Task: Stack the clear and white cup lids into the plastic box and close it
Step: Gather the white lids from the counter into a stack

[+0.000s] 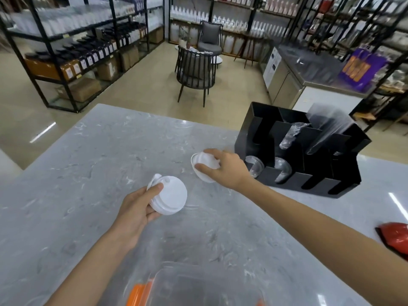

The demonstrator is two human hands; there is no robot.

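Observation:
My left hand (138, 208) holds a small stack of white cup lids (171, 196) just above the grey marble counter (88, 173), thumb on top and fingers underneath. Farther right, my right hand (225, 168) grips another white lid (204, 165) tilted on its edge near the counter surface. The clear plastic box (198, 288) with orange clips sits at the near edge, directly below me, and looks open. Clear lids (254, 166) lie in the front slots of the black organizer.
A black cup-and-lid organizer (309, 168) holding plastic-wrapped cups stands at the right. A red object (395, 236) lies at the far right counter edge. Beyond the counter are chairs, shelving racks with bottles and boxes, and a steel worktop.

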